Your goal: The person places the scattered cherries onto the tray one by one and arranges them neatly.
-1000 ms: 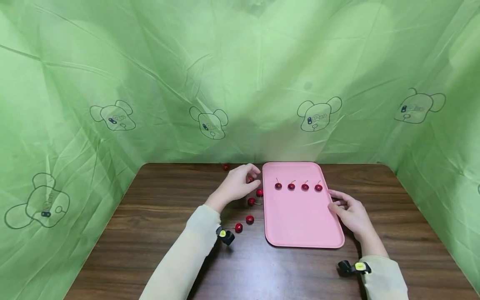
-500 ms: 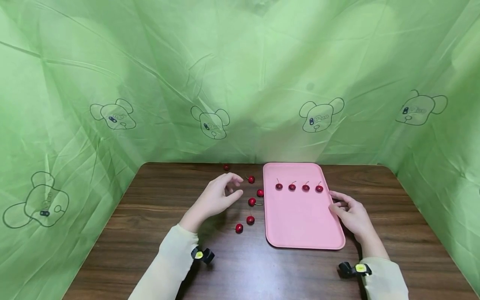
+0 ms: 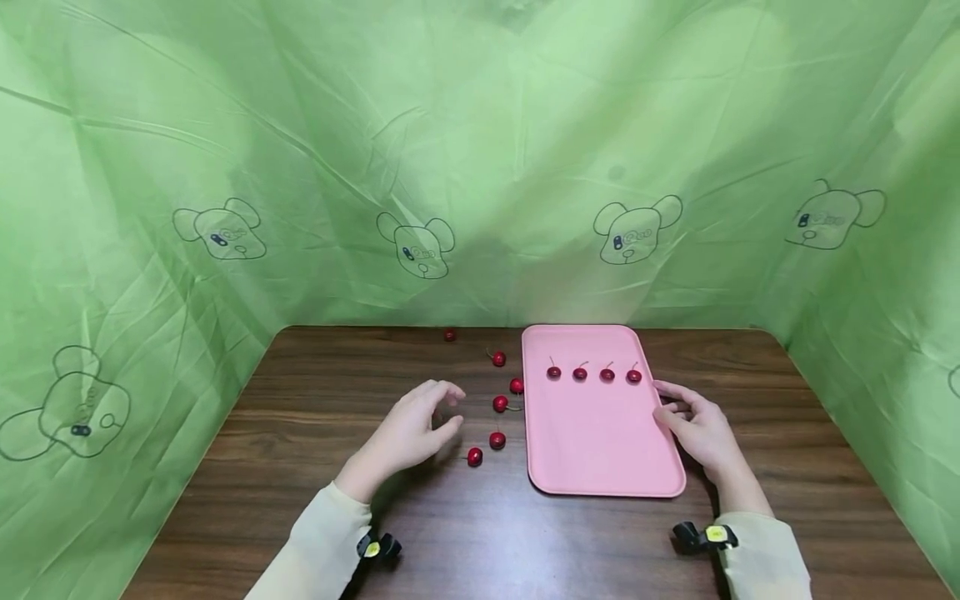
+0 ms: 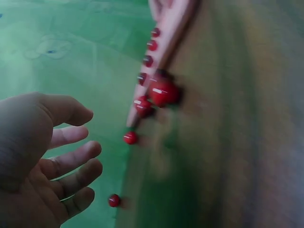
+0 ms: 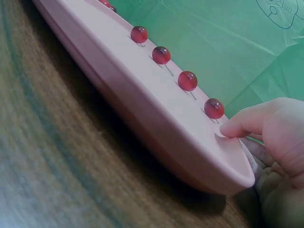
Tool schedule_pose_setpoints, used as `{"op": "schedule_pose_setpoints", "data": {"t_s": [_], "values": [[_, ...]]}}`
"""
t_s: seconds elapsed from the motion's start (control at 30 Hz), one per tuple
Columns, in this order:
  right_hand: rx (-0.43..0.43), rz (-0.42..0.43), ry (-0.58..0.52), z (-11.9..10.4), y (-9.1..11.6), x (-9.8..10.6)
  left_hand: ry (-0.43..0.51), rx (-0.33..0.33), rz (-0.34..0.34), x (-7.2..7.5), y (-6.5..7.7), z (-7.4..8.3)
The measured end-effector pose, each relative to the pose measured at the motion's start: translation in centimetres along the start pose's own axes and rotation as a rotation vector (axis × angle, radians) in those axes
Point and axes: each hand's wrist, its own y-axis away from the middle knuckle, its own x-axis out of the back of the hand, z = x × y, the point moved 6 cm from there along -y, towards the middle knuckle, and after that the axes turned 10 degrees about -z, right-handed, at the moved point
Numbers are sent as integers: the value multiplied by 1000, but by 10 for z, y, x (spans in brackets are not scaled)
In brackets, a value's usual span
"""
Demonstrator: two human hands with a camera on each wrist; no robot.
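Note:
A pink tray (image 3: 600, 450) lies on the wooden table, with a row of several red cherries (image 3: 580, 375) across its far half. My right hand (image 3: 701, 429) holds the tray's right edge; in the right wrist view the thumb (image 5: 242, 122) lies over the rim and the other fingers are outside it, partly hidden. Left of the tray, loose cherries (image 3: 500, 403) with stems are scattered on the table. My left hand (image 3: 408, 429) hovers to the left of these, fingers loosely bent and nothing between them. The left wrist view shows its palm (image 4: 28, 175) bare.
One cherry (image 3: 450, 334) sits by the table's back edge. A green cloth (image 3: 480, 167) printed with bear heads hangs behind and along both sides. Bare wooden tabletop (image 3: 300, 417) extends on the left. A dark strap with a yellow mark (image 3: 378, 547) is on each wrist.
My left hand has drawn back left and toward me from beside the tray, uncovering a cherry that it overlapped earlier. My right hand stays on the tray's edge. The row on the tray is unchanged.

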Motion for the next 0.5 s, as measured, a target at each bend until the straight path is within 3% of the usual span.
{"op": "schedule_pose_setpoints", "data": {"t_s": [0.17, 0.5], "values": [[2, 7, 12, 0, 0, 0, -29, 16, -44, -13, 16, -3], [4, 11, 5, 0, -1, 0, -83, 54, -13, -37, 35, 17]]}}
